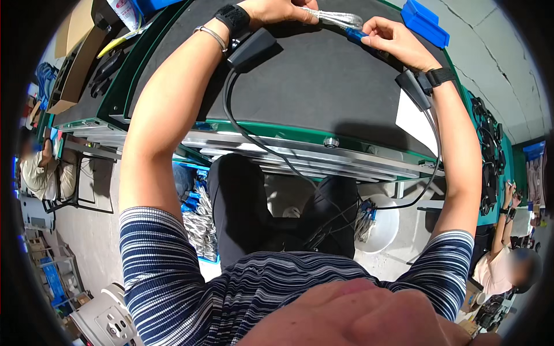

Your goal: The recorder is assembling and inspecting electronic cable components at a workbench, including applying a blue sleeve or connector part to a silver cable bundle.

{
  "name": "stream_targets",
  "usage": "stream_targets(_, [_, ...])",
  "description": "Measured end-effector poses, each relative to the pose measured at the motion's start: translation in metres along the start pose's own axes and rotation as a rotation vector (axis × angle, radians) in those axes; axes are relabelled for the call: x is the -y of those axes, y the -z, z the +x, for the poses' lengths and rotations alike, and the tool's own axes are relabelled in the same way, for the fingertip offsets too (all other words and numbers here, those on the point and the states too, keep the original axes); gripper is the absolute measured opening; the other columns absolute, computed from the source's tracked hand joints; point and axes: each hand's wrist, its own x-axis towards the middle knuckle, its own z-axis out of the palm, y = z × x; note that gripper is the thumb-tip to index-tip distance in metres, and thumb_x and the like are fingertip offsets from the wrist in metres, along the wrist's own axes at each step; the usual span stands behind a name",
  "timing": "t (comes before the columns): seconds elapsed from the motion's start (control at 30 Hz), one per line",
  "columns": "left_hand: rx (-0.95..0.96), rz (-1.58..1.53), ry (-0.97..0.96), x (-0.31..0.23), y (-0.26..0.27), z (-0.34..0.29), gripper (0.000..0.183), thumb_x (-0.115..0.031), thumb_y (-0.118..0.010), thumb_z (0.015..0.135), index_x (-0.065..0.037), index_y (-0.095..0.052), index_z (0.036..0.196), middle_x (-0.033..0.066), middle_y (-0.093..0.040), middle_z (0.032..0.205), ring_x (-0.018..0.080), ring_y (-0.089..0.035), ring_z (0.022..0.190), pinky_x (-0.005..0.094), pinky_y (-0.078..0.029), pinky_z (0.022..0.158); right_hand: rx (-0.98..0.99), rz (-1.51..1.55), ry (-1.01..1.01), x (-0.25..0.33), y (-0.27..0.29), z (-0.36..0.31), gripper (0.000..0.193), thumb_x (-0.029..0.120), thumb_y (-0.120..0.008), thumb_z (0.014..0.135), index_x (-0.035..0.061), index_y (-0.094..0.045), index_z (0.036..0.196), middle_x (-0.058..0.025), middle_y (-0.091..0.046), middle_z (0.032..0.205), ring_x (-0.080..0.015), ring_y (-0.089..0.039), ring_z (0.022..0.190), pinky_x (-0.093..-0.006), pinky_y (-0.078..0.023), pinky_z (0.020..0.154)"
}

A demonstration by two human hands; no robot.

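Observation:
A coiled silver-grey cable (339,19) stretches between my hands above the dark mat of the workbench (311,81). My left hand (276,10) is closed on the coil's left end, its fingers partly cut off by the upper edge of the view. At the other end, my right hand (395,41) pinches the cable's blue connector (356,34) between thumb and fingers. The connector's tip is partly hidden by those fingers. A black device is strapped to each of my wrists, with a black lead running down from it toward my lap.
A blue plastic bin (426,24) stands at the bench's far right, and a white sheet (415,122) lies nearer. Below the bench are a blue crate of cables (201,225) and a white bucket (384,230). Other people sit at left (40,170) and right (496,268).

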Motion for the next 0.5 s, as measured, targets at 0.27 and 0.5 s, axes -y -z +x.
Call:
stream_targets(0.27, [-0.143, -0.327, 0.012, -0.008, -0.007, -0.002, 0.019, -0.016, -0.075, 0.086, -0.003, -0.065, 0.098, 0.0020, -0.067, 0.088, 0.0096, -0.061, 0.080, 0.0243, -0.050, 0.073, -0.283, 0.011, 0.089, -0.004, -0.002, -0.002, 0.027, 0.028, -0.072, 0.089, 0.0081, -0.062, 0.105, 0.0034, -0.061, 0.096, -0.0072, -0.057, 0.089, -0.0241, -0.045, 0.081])
stream_targets(0.5, [-0.124, -0.359, -0.034, -0.012, -0.005, -0.002, 0.021, -0.020, -0.074, 0.088, -0.004, -0.066, 0.099, 0.0005, -0.066, 0.087, 0.0084, -0.060, 0.079, 0.0236, -0.050, 0.071, -0.191, 0.036, 0.104, -0.003, -0.007, -0.004, 0.036, 0.038, -0.072, 0.087, 0.0092, -0.066, 0.108, -0.0002, -0.062, 0.091, -0.0103, -0.057, 0.089, -0.0255, -0.044, 0.084])
